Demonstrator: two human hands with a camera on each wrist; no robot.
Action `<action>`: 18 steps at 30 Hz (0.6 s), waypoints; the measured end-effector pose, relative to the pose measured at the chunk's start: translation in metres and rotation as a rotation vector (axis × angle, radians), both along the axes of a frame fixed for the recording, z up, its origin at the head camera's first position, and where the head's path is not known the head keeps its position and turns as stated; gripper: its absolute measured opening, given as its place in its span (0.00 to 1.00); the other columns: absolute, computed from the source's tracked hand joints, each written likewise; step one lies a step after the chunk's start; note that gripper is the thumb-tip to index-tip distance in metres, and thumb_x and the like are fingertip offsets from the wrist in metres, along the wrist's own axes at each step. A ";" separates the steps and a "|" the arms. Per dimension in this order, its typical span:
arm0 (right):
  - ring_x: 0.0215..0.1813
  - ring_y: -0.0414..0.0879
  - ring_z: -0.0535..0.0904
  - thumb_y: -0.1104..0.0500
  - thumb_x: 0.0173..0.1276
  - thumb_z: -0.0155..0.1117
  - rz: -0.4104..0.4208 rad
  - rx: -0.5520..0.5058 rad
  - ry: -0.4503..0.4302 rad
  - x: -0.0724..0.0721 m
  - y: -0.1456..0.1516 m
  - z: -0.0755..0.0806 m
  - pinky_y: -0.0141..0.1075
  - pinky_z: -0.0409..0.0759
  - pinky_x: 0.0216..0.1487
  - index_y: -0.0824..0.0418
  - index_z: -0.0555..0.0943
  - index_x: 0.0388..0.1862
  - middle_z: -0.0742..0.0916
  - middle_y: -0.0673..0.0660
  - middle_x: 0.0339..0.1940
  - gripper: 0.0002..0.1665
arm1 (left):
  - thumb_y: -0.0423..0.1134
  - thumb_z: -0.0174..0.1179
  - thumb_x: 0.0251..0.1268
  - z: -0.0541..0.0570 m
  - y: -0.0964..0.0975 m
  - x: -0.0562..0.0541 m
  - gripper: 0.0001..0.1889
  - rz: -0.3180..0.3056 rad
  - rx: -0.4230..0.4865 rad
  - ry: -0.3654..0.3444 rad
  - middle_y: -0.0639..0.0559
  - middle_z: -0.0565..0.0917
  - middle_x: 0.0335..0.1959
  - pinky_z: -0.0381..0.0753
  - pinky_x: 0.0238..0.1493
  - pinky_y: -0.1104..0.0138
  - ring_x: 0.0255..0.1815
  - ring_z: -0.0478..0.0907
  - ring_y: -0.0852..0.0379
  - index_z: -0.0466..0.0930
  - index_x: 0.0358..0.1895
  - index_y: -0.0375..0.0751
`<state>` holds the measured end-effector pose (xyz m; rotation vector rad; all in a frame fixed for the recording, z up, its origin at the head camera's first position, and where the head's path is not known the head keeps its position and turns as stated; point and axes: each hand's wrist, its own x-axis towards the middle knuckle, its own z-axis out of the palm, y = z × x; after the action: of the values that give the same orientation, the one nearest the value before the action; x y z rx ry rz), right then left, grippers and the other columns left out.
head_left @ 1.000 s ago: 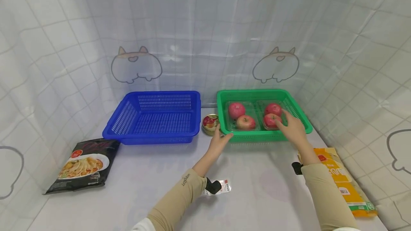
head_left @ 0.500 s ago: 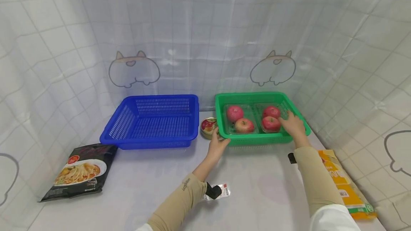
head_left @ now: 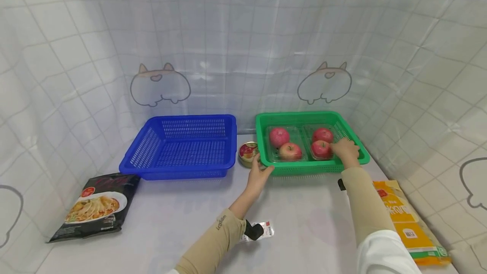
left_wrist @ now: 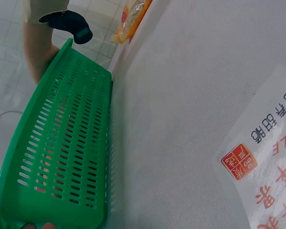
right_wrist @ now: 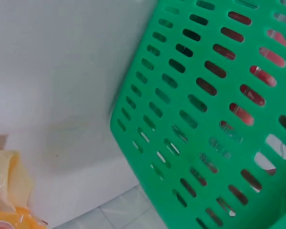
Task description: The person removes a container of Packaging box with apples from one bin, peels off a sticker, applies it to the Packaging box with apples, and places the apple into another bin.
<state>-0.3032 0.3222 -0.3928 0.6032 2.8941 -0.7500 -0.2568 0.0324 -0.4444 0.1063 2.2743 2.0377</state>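
Note:
A green basket (head_left: 300, 166) at the back right holds two clear plastic boxes of apples: the left box (head_left: 272, 155) and the right box (head_left: 310, 132), each with two red apples visible. My left hand (head_left: 256, 179) touches the basket's front left corner, thumb by the front rim and fingers along the side. Two of its fingertips (left_wrist: 48, 225) show at the basket rim in the left wrist view. My right hand (head_left: 345, 151) reaches down into the basket, against the right side of the right apple box. Its fingertips are hidden, so its grip is unclear.
A blue basket (head_left: 179, 171) with nothing in it stands left of the green one. Between them sits a round tin (head_left: 248, 154). A black noodle bag (head_left: 97, 206) lies far left, a yellow bag (head_left: 409, 219) right. Beneath my left wrist lies a white packet (head_left: 268, 229).
My right hand has moved from over the right apple box to its right side and lower into the basket. The left hand stays at the corner, and the boxes look unmoved.

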 end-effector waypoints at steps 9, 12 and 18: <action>0.60 0.81 0.50 0.39 0.67 0.44 0.010 -0.044 -0.084 -0.005 0.002 0.002 0.69 0.55 0.55 0.82 0.60 0.61 0.57 0.85 0.62 0.47 | 0.42 0.56 0.62 0.000 0.000 -0.001 0.36 -0.003 0.013 -0.010 0.33 0.67 0.59 0.73 0.53 0.54 0.55 0.71 0.43 0.50 0.70 0.41; 0.63 0.81 0.44 0.39 0.67 0.43 0.007 -0.069 -0.111 -0.006 0.001 0.003 0.70 0.50 0.58 0.83 0.57 0.63 0.53 0.86 0.63 0.48 | 0.42 0.56 0.62 0.000 0.000 -0.001 0.35 0.000 0.017 -0.011 0.34 0.67 0.59 0.72 0.53 0.54 0.56 0.70 0.44 0.50 0.70 0.41; 0.63 0.76 0.52 0.39 0.66 0.45 -0.018 -0.102 -0.114 -0.008 0.001 0.003 0.64 0.53 0.61 0.82 0.57 0.63 0.57 0.83 0.63 0.47 | 0.41 0.56 0.62 0.001 0.001 0.000 0.34 0.023 0.004 -0.003 0.35 0.69 0.56 0.74 0.50 0.54 0.53 0.71 0.45 0.52 0.69 0.41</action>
<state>-0.3114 0.3227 -0.3895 0.6395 2.7314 -0.8315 -0.2569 0.0334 -0.4435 0.0782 2.2807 2.0518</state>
